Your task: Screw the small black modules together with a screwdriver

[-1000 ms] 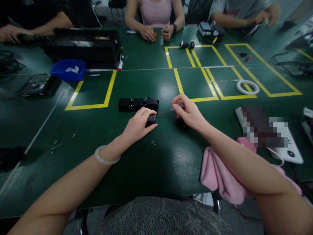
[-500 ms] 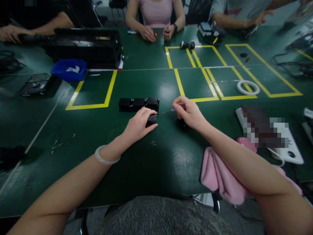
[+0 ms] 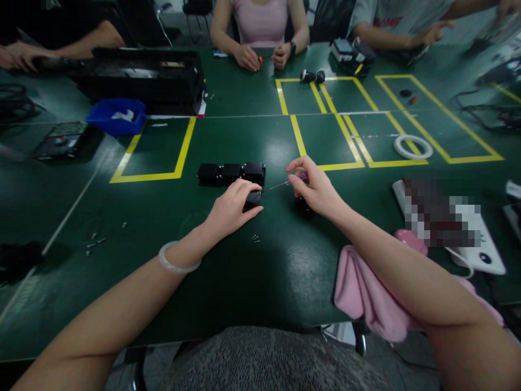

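Observation:
My left hand (image 3: pixel 234 206) grips a small black block (image 3: pixel 253 200) against the green table, thumb in front and fingers behind. My right hand (image 3: pixel 311 187) has its fingers around the handle of a screwdriver (image 3: pixel 279 186). The thin metal shaft points left, and its tip meets the block's right end. Just behind my left hand stands a row of black blocks (image 3: pixel 231 172) with small metal bits between them. Partly hidden beneath my right hand is another dark piece (image 3: pixel 303 206). Several small screws (image 3: pixel 255 238) lie in front of the held block.
More screws (image 3: pixel 93 241) are scattered at left. A blue bin (image 3: pixel 116 117) sits before a long black housing (image 3: pixel 138 79). A tape roll (image 3: pixel 412 146) rests at right, above a white power strip (image 3: pixel 488 250) and a pink cloth (image 3: pixel 362 288). Co-workers sit across the table.
The fingers of my right hand have loosened and lifted a little on the screwdriver handle, showing more of it. My left hand and the block stay in place.

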`<state>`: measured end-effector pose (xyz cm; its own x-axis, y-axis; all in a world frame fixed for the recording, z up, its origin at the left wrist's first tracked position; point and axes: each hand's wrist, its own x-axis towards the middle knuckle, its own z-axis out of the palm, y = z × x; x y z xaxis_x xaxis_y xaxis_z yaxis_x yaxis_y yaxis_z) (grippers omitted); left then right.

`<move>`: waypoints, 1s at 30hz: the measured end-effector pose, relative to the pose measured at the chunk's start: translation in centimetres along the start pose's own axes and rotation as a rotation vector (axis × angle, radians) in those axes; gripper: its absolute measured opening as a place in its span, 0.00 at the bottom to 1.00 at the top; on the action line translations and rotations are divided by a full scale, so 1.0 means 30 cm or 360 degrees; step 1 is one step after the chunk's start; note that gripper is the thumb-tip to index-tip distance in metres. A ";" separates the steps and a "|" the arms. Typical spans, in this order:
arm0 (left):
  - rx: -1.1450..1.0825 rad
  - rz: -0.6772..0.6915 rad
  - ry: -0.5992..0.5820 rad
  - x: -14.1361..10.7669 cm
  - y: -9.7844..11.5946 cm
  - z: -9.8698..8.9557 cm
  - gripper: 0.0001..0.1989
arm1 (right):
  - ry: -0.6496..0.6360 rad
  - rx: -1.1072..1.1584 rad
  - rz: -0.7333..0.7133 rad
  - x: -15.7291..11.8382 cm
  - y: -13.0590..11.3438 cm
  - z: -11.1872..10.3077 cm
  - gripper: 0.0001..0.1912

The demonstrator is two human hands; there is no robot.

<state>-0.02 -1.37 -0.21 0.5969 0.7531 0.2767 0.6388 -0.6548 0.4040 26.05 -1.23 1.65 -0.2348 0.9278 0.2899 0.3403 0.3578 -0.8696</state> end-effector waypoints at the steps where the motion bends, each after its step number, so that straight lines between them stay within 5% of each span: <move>1: 0.0000 0.0002 0.0000 0.000 0.000 -0.001 0.19 | -0.0005 -0.0002 0.0010 0.000 -0.001 0.000 0.05; 17: -0.0301 0.0004 -0.0081 -0.002 -0.018 0.003 0.21 | 0.0050 -0.0384 -0.0044 0.004 -0.071 -0.007 0.07; 30: -0.0349 -0.0092 -0.0342 0.019 -0.040 -0.075 0.20 | -0.0307 -0.1089 -0.0027 0.118 -0.251 0.034 0.07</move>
<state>-1.54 -0.01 1.43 0.6668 0.7423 0.0664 0.5684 -0.5642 0.5988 21.72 -0.76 8.81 -0.3806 0.9090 0.1700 0.8159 0.4166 -0.4010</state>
